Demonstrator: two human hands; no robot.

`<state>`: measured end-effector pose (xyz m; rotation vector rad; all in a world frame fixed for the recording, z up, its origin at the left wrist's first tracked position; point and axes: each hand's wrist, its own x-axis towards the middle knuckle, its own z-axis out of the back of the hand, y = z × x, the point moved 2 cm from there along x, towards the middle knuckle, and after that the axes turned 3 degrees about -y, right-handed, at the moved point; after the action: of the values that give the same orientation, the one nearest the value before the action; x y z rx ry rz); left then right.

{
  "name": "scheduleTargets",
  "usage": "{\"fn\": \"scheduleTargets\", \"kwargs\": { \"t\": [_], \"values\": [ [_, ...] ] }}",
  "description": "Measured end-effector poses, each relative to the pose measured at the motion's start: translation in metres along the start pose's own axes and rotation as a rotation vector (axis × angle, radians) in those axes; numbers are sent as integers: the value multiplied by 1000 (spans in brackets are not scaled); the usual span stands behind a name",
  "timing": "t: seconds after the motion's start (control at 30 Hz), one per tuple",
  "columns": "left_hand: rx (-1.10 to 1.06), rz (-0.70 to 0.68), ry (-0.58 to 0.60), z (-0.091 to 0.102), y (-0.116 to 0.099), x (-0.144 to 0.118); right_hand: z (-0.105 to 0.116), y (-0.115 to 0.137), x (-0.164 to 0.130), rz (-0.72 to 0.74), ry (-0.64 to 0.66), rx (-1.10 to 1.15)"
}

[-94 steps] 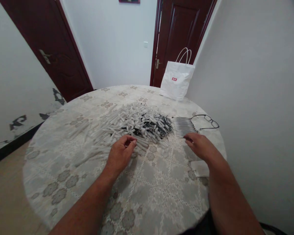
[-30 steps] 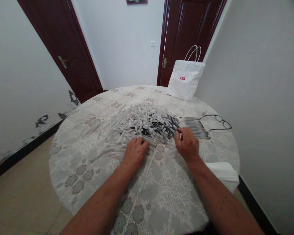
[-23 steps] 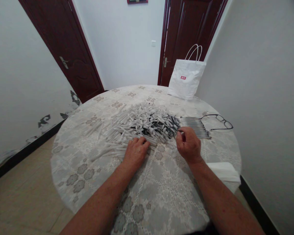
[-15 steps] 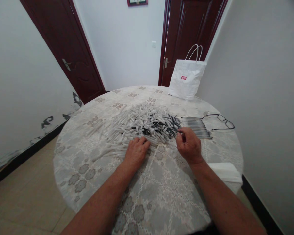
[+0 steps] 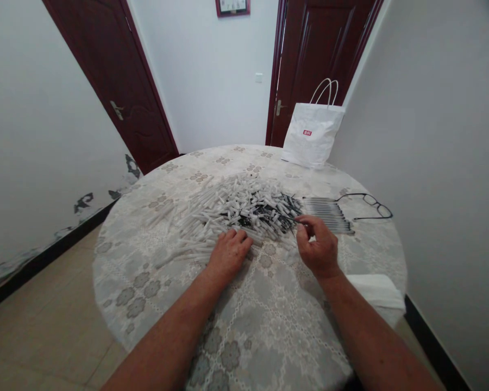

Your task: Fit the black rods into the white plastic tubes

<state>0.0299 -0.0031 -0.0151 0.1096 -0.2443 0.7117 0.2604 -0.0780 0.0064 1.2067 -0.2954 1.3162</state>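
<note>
A big pile of white pen barrels [image 5: 212, 209] and dark refills [image 5: 269, 213] lies in the middle of the round tabletop [image 5: 269, 326], spreading toward its left edge. The left hand [image 5: 229, 253] rests palm down on the near side of the pile, with the fingers [image 5: 241, 237] stretched flat over some white barrels; it grips nothing that can be seen. The right hand [image 5: 318, 248] is at the right end of the pile, its fingertips [image 5: 302, 225] pinched together on one thin dark refill. Just behind this hand a row of finished pens [image 5: 328, 213] lies side by side, near the right edge. Black glasses [image 5: 370, 205] lie beside the row. A folded white paper [image 5: 375, 289] is at the near right edge. A white paper bag [image 5: 313, 134] stands at the far edge.
</note>
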Motion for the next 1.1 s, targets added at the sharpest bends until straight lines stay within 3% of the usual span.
{"fn": "scheduleTargets", "kwargs": {
  "t": [0.13,0.27,0.47,0.57,0.7,0.83,0.93,1.1],
  "values": [
    [-45,-25,-64,0,-2,1,5,6,-1,-3,-42,45],
    [-224,-42,-236,4,-2,1,11,9,-3,-10,-45,29],
    [-559,72,-460,12,1,-3,11,7,-3,-80,41,92],
    [-794,216,-431,16,-2,-5,11,13,3,-195,183,163],
    [-1317,395,-297,17,-11,-5,14,35,15,-405,536,423],
    [-1777,462,-256,12,-17,-1,9,59,23,-473,776,633],
    [-1914,447,-303,9,-18,0,-7,62,19,-519,785,765],
    [-1922,472,-305,7,-17,-1,-32,54,-1,-570,739,848]
  ]
}}
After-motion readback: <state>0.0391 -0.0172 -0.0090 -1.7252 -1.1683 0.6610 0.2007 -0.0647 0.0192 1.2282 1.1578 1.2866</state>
